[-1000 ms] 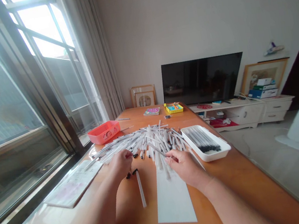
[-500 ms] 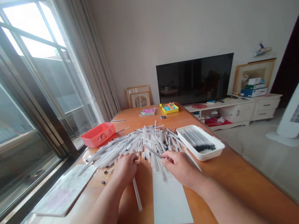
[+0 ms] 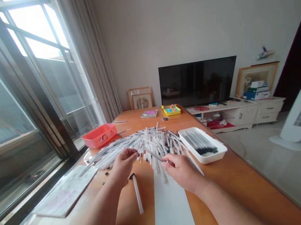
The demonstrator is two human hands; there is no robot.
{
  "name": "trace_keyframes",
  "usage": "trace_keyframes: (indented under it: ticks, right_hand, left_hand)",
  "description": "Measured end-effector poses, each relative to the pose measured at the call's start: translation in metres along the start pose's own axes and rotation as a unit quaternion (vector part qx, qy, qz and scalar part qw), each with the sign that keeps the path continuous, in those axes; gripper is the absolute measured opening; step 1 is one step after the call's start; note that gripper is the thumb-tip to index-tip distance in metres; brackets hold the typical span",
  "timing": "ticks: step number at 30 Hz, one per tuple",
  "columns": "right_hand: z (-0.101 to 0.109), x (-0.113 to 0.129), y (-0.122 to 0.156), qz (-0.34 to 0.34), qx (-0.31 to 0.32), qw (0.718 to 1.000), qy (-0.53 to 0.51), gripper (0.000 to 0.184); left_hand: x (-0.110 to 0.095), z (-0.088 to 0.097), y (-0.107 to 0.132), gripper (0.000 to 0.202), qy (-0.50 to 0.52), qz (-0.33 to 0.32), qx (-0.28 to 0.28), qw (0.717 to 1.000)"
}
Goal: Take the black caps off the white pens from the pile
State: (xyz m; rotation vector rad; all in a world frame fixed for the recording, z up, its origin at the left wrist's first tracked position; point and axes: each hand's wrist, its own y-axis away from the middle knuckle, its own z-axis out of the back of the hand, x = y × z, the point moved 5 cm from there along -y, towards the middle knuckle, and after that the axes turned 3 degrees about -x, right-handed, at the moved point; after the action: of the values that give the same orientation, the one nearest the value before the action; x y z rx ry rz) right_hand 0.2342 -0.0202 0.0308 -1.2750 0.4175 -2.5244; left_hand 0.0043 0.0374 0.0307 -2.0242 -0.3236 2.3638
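Note:
My right hand point(image 3: 178, 167) is closed around the near end of a slim translucent pen barrel point(image 3: 153, 154), which points up and left over the pile. My left hand point(image 3: 126, 164) is raised just left of the barrel's far end, thumb and finger pinched on a tiny dark piece, too small to make out fully. Beneath both hands spreads a heap of white and clear pen barrels point(image 3: 127, 143). A loose pen barrel point(image 3: 138, 196) lies below my left hand, with black pen parts point(image 3: 132, 176) at its far end. Under my right hand extends a white sheet point(image 3: 171, 208).
Right of the heap stands a white box point(image 3: 216, 157) of black-tipped pens. A red basket point(image 3: 100, 136) is at the left by the window. A booklet point(image 3: 66, 194) lies near left; a magazine point(image 3: 149, 114) and yellow box point(image 3: 171, 111) are at the far end.
My left hand has lifted from the table beside the heap and is now pinched near the barrel's far end. My right hand keeps holding the barrel in nearly the same place.

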Motion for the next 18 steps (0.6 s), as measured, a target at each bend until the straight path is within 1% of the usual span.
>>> trace_keyframes:
  ticks: [1,2,5,7,11,18]
  right_hand:
    - [0.0002,0.0012,0.0003,0.002,0.001,1.0,0.001,0.024]
    - [0.0003,0.0024,0.0005,0.004,0.001,1.0,0.001,0.024]
    - [0.0001,0.0046,0.0014,0.006,0.008,1.0,-0.002,0.022]
    - [-0.0005,0.0047,0.0018,0.004,0.013,1.0,-0.002,0.021]
    - [-0.001,0.0046,0.0019,0.004,0.015,1.0,0.001,0.019]
    - [-0.0002,0.0067,0.0025,0.012,0.016,1.0,0.004,0.019]
  left_hand:
    - [-0.0017,-0.0012,0.0015,0.019,0.073,0.021,0.013,0.997]
    - [-0.0037,-0.0024,0.0029,0.021,0.119,0.032,0.03,0.992]
    - [-0.0073,-0.0042,0.0051,0.023,0.221,0.052,0.061,0.972]
    - [-0.0075,-0.0051,0.0055,0.021,0.257,0.061,0.074,0.962]
    - [-0.0073,-0.007,0.0063,0.017,0.277,0.064,0.089,0.954]
    - [-0.01,-0.0086,0.009,0.016,0.252,0.045,0.105,0.961]
